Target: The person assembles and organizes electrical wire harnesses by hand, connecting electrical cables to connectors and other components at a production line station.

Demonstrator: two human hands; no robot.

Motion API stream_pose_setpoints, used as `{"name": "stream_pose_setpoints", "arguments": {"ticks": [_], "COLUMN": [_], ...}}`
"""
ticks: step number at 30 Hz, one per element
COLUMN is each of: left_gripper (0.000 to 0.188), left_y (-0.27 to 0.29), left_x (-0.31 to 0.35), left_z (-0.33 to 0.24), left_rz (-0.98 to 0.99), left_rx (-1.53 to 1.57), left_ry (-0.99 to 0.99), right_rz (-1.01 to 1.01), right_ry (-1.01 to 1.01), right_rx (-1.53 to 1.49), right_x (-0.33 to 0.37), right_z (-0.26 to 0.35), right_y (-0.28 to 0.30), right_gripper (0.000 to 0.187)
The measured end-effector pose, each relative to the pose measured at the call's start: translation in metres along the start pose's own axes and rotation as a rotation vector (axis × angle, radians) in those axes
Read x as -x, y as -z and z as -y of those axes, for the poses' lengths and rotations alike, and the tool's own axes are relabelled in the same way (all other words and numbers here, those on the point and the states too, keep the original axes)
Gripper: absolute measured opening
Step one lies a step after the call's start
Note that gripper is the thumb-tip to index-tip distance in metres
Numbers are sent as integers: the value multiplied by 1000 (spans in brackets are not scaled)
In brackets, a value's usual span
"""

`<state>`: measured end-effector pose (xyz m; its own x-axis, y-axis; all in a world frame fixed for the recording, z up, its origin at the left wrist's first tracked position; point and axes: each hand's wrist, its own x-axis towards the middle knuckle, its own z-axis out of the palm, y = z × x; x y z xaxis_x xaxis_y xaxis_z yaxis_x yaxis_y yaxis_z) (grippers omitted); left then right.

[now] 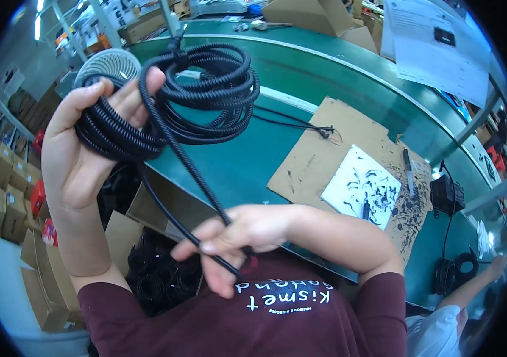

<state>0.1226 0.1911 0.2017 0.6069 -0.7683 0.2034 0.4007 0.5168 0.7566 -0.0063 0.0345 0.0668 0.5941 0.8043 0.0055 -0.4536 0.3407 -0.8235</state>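
My left hand (95,128) is raised at the left, its fingers wrapped round a coil of black ribbed cable (116,134). Just beyond it, a larger loop of the same ribbed cable (214,95) shows over the green bench; whether both belong to one length I cannot tell. Two black strands run down from the coils to my right hand (229,241), in front of my chest. The thumb and fingers there close on a cable end (223,265), with some fingers stretched out. Thin black leads (292,123) with bare wire tips lie toward the cardboard.
On the green bench (217,172) lies a cardboard sheet (301,160) with a white board (348,184), black scraps and a knife (409,169). A box of black coils (152,268) stands below. At right, a co-worker's arm (473,288) reaches toward another coil (444,275).
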Motion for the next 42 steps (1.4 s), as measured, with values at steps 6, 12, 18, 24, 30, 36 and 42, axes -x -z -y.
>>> {"name": "stream_pose_setpoints", "arguments": {"ticks": [6,12,18,24,30,36,42], "left_gripper": [10,10,8,8,35,28,21], "left_y": [22,34,76,106,298,257,252], "left_x": [-44,-96,-147,-235,-304,-158,85], "left_z": [21,50,86,85,137,170,203], "left_rz": [39,91,-89,-58,-595,-550,-448], "left_rx": [306,447,709,704,-854,-1257,-1627], "left_ry": [212,181,262,162,-224,-439,-742], "right_rz": [-104,-454,-926,-1053,-944,-1211,-1363], "right_ry": [-37,-82,-400,-421,-1017,-910,-639], "right_rx": [-172,-227,286,437,1516,1941,1909], "right_x": [60,72,96,86,68,78,128], "right_z": [20,45,101,190,167,77,30], "right_y": [-3,-8,14,64,183,232,260], "right_gripper": [44,41,36,27,18,14,46]}}
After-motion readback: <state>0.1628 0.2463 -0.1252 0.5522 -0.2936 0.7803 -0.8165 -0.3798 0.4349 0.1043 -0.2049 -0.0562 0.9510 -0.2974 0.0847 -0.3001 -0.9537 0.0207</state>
